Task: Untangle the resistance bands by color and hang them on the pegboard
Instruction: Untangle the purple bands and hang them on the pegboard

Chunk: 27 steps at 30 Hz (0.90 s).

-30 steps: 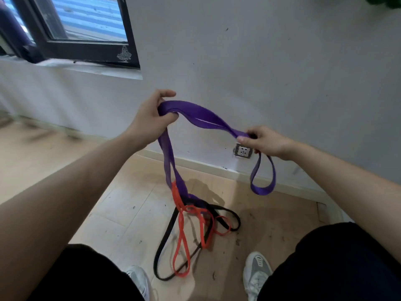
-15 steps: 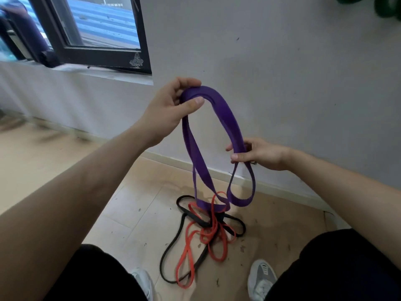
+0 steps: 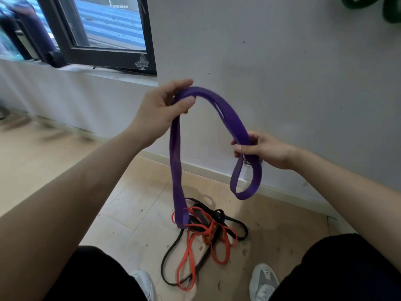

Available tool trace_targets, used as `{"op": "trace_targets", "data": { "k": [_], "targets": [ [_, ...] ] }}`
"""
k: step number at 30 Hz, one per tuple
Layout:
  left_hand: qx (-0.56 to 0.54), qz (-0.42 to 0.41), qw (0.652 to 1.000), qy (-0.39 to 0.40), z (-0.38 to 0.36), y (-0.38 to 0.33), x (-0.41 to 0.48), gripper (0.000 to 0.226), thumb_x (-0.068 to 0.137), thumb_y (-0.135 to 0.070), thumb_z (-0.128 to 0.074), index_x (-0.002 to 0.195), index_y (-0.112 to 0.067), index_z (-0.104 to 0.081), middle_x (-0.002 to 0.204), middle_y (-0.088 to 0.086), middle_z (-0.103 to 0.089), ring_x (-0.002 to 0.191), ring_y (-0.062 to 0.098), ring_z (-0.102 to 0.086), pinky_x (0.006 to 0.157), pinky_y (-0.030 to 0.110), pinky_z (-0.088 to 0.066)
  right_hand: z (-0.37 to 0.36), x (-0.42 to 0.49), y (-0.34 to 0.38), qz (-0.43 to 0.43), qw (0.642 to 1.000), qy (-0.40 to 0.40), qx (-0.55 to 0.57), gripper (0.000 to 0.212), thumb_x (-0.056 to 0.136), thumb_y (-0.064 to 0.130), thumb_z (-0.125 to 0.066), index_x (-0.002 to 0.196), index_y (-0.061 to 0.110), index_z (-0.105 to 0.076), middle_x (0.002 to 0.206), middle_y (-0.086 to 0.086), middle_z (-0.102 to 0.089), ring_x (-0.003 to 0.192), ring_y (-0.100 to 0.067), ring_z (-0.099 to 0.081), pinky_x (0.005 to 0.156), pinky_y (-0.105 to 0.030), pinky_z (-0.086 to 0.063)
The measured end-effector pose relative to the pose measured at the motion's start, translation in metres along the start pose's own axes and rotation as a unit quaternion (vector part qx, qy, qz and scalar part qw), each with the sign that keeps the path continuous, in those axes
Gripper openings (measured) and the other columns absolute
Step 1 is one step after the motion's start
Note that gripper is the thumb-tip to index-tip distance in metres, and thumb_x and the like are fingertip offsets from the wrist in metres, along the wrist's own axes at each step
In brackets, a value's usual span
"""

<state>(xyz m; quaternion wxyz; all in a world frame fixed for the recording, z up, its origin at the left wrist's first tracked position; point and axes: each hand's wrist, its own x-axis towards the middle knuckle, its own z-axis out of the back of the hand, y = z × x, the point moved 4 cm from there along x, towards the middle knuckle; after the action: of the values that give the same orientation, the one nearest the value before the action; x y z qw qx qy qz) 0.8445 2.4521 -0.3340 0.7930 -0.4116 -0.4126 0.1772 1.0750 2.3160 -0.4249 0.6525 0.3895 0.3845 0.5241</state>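
Observation:
A wide purple band (image 3: 176, 161) arches between my two hands in front of the grey wall. My left hand (image 3: 161, 109) pinches its top bend between thumb and fingers. Lower and to the right, my right hand (image 3: 263, 148) grips the band, and a short loop dangles below that hand. The band's long left strand drops to the floor, where its end reaches a tangle of an orange band (image 3: 221, 244) and a black band (image 3: 236, 223). Whether the purple end is still caught in the tangle is unclear. No pegboard is in view.
I stand over the wooden floor (image 3: 65, 170), with my two shoes (image 3: 263, 281) near the tangle. A dark-framed window (image 3: 108, 55) sits at the upper left. Green bands (image 3: 390, 7) hang on the wall at the top right corner. A skirting board (image 3: 206, 169) runs along the wall.
My right hand has moved right and slightly lower along the purple band, widening the arch. The tangle on the floor has shifted a little; the short loop now hangs free of it.

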Motion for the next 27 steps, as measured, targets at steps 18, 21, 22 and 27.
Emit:
{"op": "trace_targets", "data": {
  "k": [18, 21, 22, 27],
  "targets": [
    [0.019, 0.157, 0.986, 0.059, 0.02, 0.067, -0.012, 0.025, 0.093, -0.006, -0.07, 0.114, -0.019, -0.071, 0.098, 0.002, -0.07, 0.087, 0.01, -0.062, 0.086, 0.028, -0.051, 0.003, 0.001, -0.012, -0.103, 0.988, -0.032, 0.107, 0.013, 0.1, 0.01, -0.052, 0.11, 0.01, -0.06, 0.08, -0.008, -0.053, 0.075, -0.022, -0.056, 0.078, -0.039, -0.06],
    [0.089, 0.197, 0.958, 0.191, 0.017, 0.084, -0.026, 0.033, 0.084, -0.005, -0.079, 0.111, -0.021, -0.07, 0.097, 0.006, -0.074, 0.083, 0.014, -0.071, 0.08, 0.034, -0.057, 0.013, -0.002, -0.007, -0.072, 0.984, -0.047, 0.156, 0.004, 0.098, 0.011, -0.058, 0.099, 0.008, -0.055, 0.073, -0.01, -0.051, 0.072, -0.027, -0.054, 0.064, -0.033, -0.058],
    [0.102, 0.204, 0.947, 0.224, 0.013, 0.089, -0.03, 0.036, 0.081, -0.005, -0.082, 0.111, -0.02, -0.069, 0.096, 0.008, -0.075, 0.086, 0.019, -0.074, 0.081, 0.037, -0.06, 0.016, -0.003, -0.006, -0.053, 0.987, -0.046, 0.146, 0.011, 0.095, 0.014, -0.062, 0.098, 0.007, -0.055, 0.071, -0.008, -0.049, 0.068, -0.024, -0.052, 0.058, -0.031, -0.053],
    [0.107, 0.232, 0.91, 0.327, -0.017, 0.104, -0.045, 0.037, 0.076, -0.001, -0.086, 0.107, -0.008, -0.067, 0.1, 0.01, -0.078, 0.092, 0.025, -0.077, 0.088, 0.045, -0.061, 0.021, -0.008, 0.016, 0.035, 0.992, -0.05, 0.109, 0.042, 0.083, 0.038, -0.076, 0.102, 0.002, -0.065, 0.069, -0.005, -0.041, 0.057, -0.016, -0.04, 0.057, -0.032, -0.036]
  ]
}}
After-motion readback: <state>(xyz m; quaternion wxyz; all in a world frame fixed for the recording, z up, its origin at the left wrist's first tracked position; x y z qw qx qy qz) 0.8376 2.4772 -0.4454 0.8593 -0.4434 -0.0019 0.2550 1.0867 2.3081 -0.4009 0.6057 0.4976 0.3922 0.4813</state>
